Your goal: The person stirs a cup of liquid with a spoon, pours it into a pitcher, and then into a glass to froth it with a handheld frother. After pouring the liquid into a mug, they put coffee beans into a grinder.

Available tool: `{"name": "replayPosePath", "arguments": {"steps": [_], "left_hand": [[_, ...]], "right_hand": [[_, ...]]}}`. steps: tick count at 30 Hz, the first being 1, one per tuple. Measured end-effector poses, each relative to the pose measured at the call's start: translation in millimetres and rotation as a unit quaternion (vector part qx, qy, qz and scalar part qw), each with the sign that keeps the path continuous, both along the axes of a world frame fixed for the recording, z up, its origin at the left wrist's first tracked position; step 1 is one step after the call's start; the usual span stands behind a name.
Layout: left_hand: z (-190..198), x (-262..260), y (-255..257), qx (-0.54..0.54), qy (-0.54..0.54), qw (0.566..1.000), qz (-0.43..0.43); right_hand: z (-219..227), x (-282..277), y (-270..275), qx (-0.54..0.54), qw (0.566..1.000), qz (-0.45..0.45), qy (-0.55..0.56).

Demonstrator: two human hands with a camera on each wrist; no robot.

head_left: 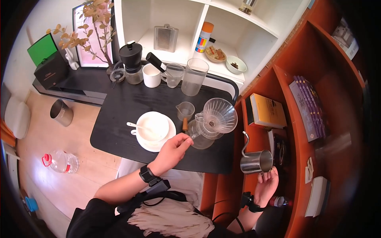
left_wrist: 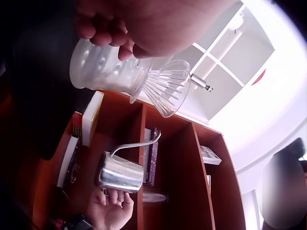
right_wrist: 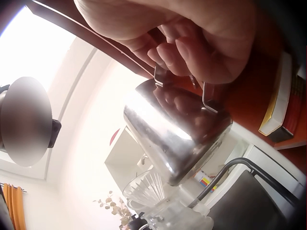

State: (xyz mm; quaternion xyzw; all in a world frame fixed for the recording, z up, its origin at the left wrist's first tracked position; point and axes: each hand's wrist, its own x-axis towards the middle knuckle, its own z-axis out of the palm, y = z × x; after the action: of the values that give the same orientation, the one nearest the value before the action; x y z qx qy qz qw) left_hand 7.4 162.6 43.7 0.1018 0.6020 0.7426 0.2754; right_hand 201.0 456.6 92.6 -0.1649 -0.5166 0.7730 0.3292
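A steel gooseneck kettle (head_left: 256, 162) hangs off the right side of the black table, its handle gripped by the right hand (head_left: 266, 186). In the right wrist view the fingers of the right hand (right_wrist: 192, 43) curl round the handle of the kettle (right_wrist: 177, 129). The left hand (head_left: 171, 152) pinches the handle of a glass server (head_left: 200, 139), which carries a clear ribbed dripper (head_left: 220, 115). From the left wrist view, the server (left_wrist: 108, 67) lies just beyond the left hand (left_wrist: 163, 24), with the dripper (left_wrist: 165, 88) on its mouth.
A white cup (head_left: 152, 126) with a spoon stands on a saucer left of the server. Behind are a small glass pitcher (head_left: 185, 110), a tall glass (head_left: 195, 77), a white mug (head_left: 151, 75) and a grinder (head_left: 131, 59). Red-brown shelves (head_left: 278, 95) flank the right side.
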Motion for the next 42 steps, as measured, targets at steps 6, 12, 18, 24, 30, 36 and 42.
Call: {"name": "replayPosePath", "arguments": {"steps": [6,12,18,24,30,36,42], "left_hand": [[-8,1,-10,0.044,0.019,0.998,-0.032],[14,10,-36,0.033,0.033,0.996,-0.074],[12,12,-99,0.053,0.035,0.977,-0.203],[-5,11,-156,0.179,0.063,0.981,-0.028],[-8,-14,-190,0.207,0.116,0.95,0.203],[-24,-27,-190,0.184,0.169,0.943,0.221],[-46,-23,-177,0.232,0.155,0.94,0.197]], "right_hand": [[-8,-14,-14,-0.023,0.997,-0.048,-0.047],[-13,-57,-19,-0.045,0.996,-0.041,-0.07],[-10,-71,-22,-0.046,0.998,-0.031,-0.042],[-7,-75,-14,-0.044,0.998,-0.014,-0.048],[-4,-71,-10,-0.048,0.998,-0.02,-0.046],[13,-43,-11,-0.02,0.996,-0.056,-0.063],[69,-30,-12,0.103,0.992,-0.06,-0.05]]}}
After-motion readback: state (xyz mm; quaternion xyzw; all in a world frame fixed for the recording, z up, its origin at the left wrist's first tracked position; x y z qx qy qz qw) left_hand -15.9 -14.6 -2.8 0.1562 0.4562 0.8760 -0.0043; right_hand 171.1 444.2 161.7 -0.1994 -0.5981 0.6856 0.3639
